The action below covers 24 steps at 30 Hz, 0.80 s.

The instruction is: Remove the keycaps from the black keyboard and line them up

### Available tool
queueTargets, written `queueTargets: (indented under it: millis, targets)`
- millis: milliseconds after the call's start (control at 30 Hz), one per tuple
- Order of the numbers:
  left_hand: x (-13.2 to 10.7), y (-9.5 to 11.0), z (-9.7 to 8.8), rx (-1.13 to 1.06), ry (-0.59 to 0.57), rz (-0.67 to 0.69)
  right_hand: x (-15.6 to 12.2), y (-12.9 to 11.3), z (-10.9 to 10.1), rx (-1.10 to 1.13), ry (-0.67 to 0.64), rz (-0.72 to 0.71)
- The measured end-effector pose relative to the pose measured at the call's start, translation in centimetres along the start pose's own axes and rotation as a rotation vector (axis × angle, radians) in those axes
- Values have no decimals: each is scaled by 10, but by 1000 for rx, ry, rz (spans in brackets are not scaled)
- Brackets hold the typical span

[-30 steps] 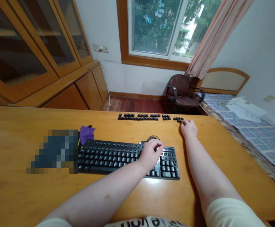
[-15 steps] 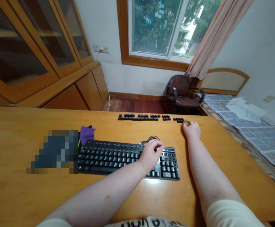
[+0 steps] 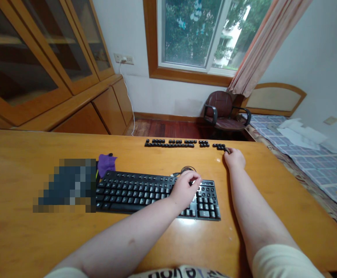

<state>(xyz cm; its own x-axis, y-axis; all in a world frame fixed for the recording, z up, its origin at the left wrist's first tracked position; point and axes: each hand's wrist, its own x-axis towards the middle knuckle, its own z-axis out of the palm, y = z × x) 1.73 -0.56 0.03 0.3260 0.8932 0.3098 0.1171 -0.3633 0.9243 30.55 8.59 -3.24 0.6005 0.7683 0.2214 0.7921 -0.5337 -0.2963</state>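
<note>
A black keyboard lies on the wooden desk, with bare sockets along its top row and in part of its number pad. My left hand rests over its right half, fingers curled and tips pressed together; what they hold, if anything, is hidden. At the far right of the desk, my right hand is closed on a small black keycap. That hand is beside a short group of keycaps. More loose keycaps form two rows along the desk's far edge.
A coiled black cable sits behind the keyboard. To the left are a purple cloth and a pixelated dark item. Beyond the desk stand an office chair and a bed.
The fingers of my right hand have shifted slightly at the right end of the keycap group, and the dark keycap between them shows more clearly. My left hand stays put.
</note>
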Motion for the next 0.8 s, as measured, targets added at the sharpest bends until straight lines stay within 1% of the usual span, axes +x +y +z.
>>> queueTargets:
  millis: [333,667,733,800]
  targets:
    - [0,0,1,-3,-7,1,1,-1,-1,-4,-6,-3]
    - [1,-1,0,3,-8,3,-2,-3,0,12,20,-13]
    - [1,0,0,0,-6,2,-4,-4,-2,30,54,-17]
    - [0,1,0,-1,-6,1,-7,-5,-6,96,148,-76]
